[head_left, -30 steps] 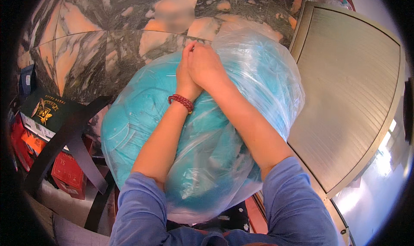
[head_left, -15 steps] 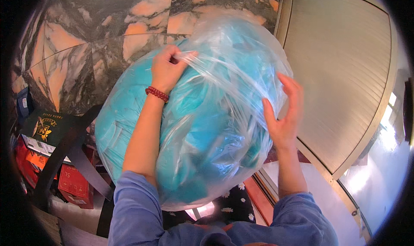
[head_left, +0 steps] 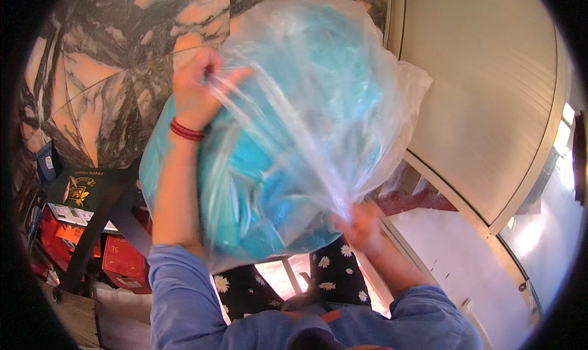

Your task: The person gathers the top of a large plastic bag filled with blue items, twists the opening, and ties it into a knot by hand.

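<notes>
Clear bag, teal contents, above patterned trousers. I log: left hand, fingers pinching film; right hand, open a moment ago, now grasping film too, so both hands hold it taut.

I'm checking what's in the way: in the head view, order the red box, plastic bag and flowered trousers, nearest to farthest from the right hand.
1. Plastic bag: touching the right hand.
2. Flowered trousers: just below, to its left.
3. Red box: far left.
</notes>
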The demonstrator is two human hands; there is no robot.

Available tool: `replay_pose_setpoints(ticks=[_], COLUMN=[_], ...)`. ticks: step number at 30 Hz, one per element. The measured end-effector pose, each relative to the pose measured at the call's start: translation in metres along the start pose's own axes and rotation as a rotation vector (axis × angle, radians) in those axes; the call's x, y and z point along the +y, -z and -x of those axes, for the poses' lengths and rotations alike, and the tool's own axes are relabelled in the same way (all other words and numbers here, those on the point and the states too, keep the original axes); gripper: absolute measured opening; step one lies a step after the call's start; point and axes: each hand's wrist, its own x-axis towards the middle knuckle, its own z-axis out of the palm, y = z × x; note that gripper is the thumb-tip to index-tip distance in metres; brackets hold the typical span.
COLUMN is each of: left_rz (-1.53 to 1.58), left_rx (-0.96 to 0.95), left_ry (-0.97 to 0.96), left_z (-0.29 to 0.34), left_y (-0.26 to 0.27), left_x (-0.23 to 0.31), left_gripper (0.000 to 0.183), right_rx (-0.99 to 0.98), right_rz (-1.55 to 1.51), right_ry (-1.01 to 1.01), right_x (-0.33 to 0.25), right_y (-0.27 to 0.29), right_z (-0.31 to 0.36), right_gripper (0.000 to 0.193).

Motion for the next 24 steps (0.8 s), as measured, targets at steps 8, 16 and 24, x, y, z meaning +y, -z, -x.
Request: replay_pose_setpoints(ticks=[8, 16, 24], left_rz=[-0.543, -0.808, -1.008], left_rx=[-0.124, 0.023, -0.325], left_ry=[-0.010, -0.030, 0.258], left_z=[-0.015, 0.003, 0.085], left_y=[0.120, 0.193, 0.196], left_x=[-0.160, -0.174, -0.210], left_gripper=[0.023, 0.026, 0.032], right_rx=[0.184, 0.589, 0.176], right_rz=[-0.028, 0.527, 0.272], right_ry=[-0.029, -0.037, 0.197], right_x=[-0.046, 0.056, 0.056], right_y=[-0.095, -0.038, -0.077], right_z=[-0.080, -0.104, -0.093], right_gripper=[0.021, 0.017, 0.017])
